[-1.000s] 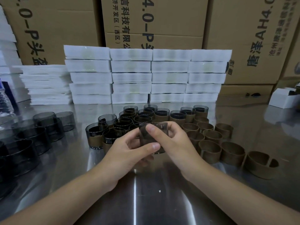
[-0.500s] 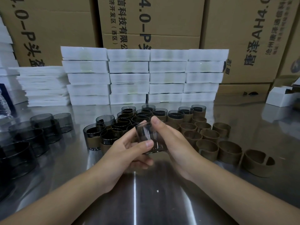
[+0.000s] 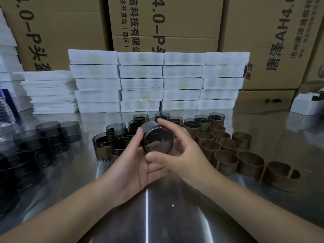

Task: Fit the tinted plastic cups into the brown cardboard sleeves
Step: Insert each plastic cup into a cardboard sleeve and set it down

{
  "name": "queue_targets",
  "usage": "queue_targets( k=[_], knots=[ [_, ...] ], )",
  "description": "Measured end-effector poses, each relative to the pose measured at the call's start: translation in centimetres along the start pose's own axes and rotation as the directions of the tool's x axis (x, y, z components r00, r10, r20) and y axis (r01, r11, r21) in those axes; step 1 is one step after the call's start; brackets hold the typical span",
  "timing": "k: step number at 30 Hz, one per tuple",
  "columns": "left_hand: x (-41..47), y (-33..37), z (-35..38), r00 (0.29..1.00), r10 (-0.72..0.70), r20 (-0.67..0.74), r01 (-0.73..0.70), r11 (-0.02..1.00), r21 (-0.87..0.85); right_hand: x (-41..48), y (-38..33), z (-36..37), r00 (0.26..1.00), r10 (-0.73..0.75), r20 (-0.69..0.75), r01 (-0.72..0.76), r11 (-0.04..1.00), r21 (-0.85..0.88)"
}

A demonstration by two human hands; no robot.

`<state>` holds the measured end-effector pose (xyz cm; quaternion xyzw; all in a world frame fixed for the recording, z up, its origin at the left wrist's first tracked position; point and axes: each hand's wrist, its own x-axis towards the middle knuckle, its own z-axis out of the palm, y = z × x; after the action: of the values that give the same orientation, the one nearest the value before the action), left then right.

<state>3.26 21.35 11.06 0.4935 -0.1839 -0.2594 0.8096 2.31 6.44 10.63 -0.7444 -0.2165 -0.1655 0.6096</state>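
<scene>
A smoky tinted plastic cup (image 3: 157,138) is held above the steel table between both hands, tipped so its flat round base faces me. My left hand (image 3: 130,165) cradles it from the left and below. My right hand (image 3: 182,155) grips it with a finger over the top and the thumb under it. Behind the hands stand several cups fitted in brown sleeves (image 3: 102,147). Empty brown cardboard sleeves (image 3: 225,159) stand in rows to the right. Bare tinted cups (image 3: 50,135) are stacked at the left.
White foam packs (image 3: 140,83) are stacked in a wall at the back of the steel table (image 3: 157,216), with large cardboard cartons (image 3: 168,23) behind. A small white box (image 3: 306,104) sits far right; a plastic bottle (image 3: 6,113) is at the left edge.
The cup has been tipped between my hands from upright to base toward me. My right thumb has moved underneath it and the hands have lifted slightly.
</scene>
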Motion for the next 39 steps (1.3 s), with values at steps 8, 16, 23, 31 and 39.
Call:
queue_targets(
  k=[8,16,23,31,39],
  knots=[
    [0.0,-0.1,-0.5,0.986,-0.154,0.066,0.148,0.985,0.087,0.0,-0.4,-0.2,0.998,-0.054,-0.021,0.052,0.996,-0.073],
    [0.2,-0.3,-0.8,0.982,-0.191,0.002,0.185,0.951,0.247,-0.3,-1.1,-0.2,0.998,-0.029,-0.057,0.020,0.990,-0.140],
    [0.5,-0.5,-0.5,0.993,-0.104,-0.052,0.116,0.929,0.352,-0.4,-1.4,-0.3,0.998,0.017,-0.062,-0.024,0.994,-0.105],
    [0.4,-0.9,0.0,0.989,0.064,-0.133,-0.023,0.957,0.289,-0.5,-1.2,-0.2,0.992,0.079,-0.100,-0.092,0.988,-0.125],
    [0.2,-0.5,0.9,0.969,0.179,-0.172,-0.123,0.948,0.292,-0.6,-1.2,-0.1,0.990,0.093,-0.102,-0.106,0.987,-0.121]
  ],
)
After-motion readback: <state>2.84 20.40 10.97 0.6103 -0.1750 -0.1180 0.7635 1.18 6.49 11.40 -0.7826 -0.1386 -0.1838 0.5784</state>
